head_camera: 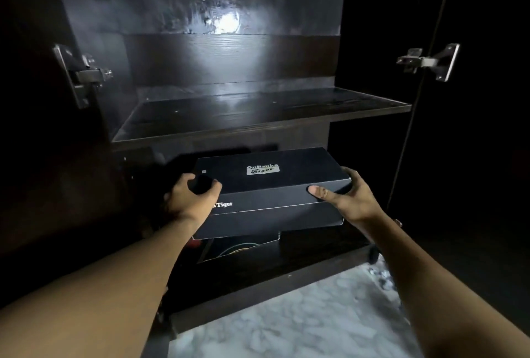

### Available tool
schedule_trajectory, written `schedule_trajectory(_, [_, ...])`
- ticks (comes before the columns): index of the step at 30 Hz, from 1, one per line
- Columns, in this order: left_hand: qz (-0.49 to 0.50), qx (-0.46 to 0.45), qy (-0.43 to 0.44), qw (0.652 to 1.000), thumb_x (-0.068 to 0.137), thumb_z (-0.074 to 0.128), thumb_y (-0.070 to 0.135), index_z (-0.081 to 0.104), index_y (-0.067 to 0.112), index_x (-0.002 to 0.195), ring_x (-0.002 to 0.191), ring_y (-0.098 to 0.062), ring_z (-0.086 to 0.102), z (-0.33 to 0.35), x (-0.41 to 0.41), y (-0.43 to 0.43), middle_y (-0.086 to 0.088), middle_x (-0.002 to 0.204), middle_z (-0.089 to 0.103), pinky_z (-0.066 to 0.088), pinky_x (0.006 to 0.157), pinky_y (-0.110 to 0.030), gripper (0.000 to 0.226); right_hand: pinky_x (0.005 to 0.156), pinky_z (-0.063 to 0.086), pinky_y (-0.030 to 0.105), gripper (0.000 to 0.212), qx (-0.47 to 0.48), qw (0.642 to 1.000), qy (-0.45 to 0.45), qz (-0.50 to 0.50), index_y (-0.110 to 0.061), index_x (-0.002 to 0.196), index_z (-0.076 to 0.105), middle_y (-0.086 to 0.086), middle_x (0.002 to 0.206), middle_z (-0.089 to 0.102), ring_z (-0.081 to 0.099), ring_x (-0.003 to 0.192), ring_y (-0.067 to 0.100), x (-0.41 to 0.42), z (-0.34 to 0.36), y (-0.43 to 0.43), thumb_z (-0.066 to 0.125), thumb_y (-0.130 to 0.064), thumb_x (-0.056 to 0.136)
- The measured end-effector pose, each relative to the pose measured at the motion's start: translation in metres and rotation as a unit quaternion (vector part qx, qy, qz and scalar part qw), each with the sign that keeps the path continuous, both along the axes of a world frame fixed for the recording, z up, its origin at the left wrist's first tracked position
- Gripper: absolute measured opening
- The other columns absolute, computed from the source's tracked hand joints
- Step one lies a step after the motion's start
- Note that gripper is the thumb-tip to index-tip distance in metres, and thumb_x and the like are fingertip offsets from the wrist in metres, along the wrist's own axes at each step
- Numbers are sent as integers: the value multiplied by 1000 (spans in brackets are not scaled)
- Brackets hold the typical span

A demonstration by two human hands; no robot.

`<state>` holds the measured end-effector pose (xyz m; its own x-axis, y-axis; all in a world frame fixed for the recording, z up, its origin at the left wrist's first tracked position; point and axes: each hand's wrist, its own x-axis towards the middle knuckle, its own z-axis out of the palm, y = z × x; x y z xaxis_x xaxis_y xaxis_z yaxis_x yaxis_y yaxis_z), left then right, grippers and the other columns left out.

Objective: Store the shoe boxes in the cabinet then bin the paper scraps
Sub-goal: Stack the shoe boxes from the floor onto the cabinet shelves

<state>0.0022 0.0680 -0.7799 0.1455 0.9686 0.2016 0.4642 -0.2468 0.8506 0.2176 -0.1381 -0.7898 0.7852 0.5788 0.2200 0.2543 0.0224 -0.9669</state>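
Pretty dim overall. One hard light is thrown from the camera side, and a blown-out glare spot is left on the cabinet back panel [229, 23]. Away from that spot, everything is swallowed by black. Straight cabinet edges are bowed by wide-angle distortion, and some softness and smeary noise can be seen.

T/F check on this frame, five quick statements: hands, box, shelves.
1. Both hands grip the black shoe box. True: left hand at its left end, right hand at its right end.
2. The box lid is off. False: the lid is on, logo facing up.
3. The upper shelf holds a box. False: nothing shows on it.
4. Another box sits under the held one. True.
5. The cabinet doors are shut. False: both are open, with the hinges showing.
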Motion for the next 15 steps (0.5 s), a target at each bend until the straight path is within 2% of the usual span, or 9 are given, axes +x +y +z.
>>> schedule_trajectory(3, [14, -7, 31, 999, 75, 67, 57, 54, 30, 129, 115, -33, 54, 3, -7, 21, -10, 127, 57, 46, 91, -35, 62, 68, 56, 12, 73, 18, 1000, -3, 23, -12, 133, 48, -1, 113, 65, 64, 93, 5, 5, -10, 36, 88, -17, 72])
schedule_trajectory(6, [-14, -11, 46, 999, 80, 64, 57, 47, 28, 137, 121, -32, 51, 7, -8, 32, -10, 134, 53, 42, 92, -32, 67, 66, 53, 9, 74, 31, 999, -8, 26, -14, 133, 50, -6, 113, 63, 61, 95, 2, 7, -22, 66, 88, -25, 71])
schedule_trajectory(8, [-21, 48, 119, 991, 82, 58, 62, 43, 27, 140, 130, -33, 41, 4, -8, 30, -12, 140, 46, 38, 101, -36, 70, 68, 52, 8, 72, 49, 999, 9, 19, -11, 132, 51, -2, 115, 65, 63, 96, 4, 8, -30, 84, 88, -22, 71])
schedule_trajectory(10, [-11, 206, 250, 946, 81, 43, 67, 40, 27, 142, 138, -35, 27, -8, -7, 26, -15, 148, 34, 26, 112, -43, 73, 74, 54, 10, 70, 55, 998, 25, 18, -12, 129, 51, 0, 114, 66, 65, 103, 12, 5, -35, 99, 89, -23, 70])
schedule_trajectory(12, [-37, 327, 311, 891, 82, 35, 62, 36, 29, 146, 142, -37, 19, -23, -3, 22, -17, 155, 24, 13, 118, -48, 72, 88, 55, 19, 79, 59, 998, 33, 17, -19, 128, 50, -1, 116, 64, 64, 110, 15, 0, -40, 110, 92, -40, 64])
schedule_trajectory(14, [-73, 349, 367, 859, 88, 30, 60, 19, 32, 152, 146, -36, 11, -34, 3, 19, -15, 160, 12, 3, 119, -51, 70, 104, 49, 33, 91, 50, 998, 19, -13, -23, 134, 48, 0, 126, 54, 58, 113, 15, -4, -43, 118, 89, -57, 59])
schedule_trajectory(15, [-81, 332, 397, 852, 91, 30, 59, 5, 33, 154, 148, -34, 5, -39, 7, 18, -13, 161, 5, -2, 119, -51, 72, 108, 44, 33, 91, 40, 999, 7, -32, -22, 138, 45, 0, 128, 46, 54, 114, 14, -7, -43, 120, 87, -54, 64])
